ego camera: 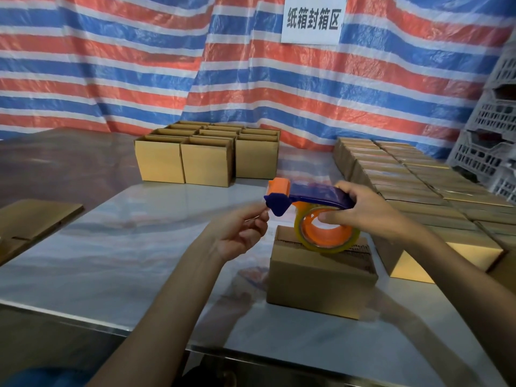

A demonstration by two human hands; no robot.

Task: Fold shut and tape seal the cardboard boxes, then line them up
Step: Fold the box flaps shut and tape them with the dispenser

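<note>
A small cardboard box (315, 277) sits on the table in front of me with its top flaps folded down. Above it my right hand (368, 210) grips a blue and orange tape dispenser (312, 196) that carries a roll of clear tape (326, 233). The roll hangs just over the box top. My left hand (243, 233) is at the dispenser's blue nose, with fingertips pinched at the tape's end; the tape itself is too faint to make out.
Several open boxes (206, 155) stand in a block at the back of the shiny table (134, 247). Rows of closed boxes (413, 185) fill the right side. Flat cardboard (30, 224) lies at the left edge. Grey crates (491, 129) are stacked far right.
</note>
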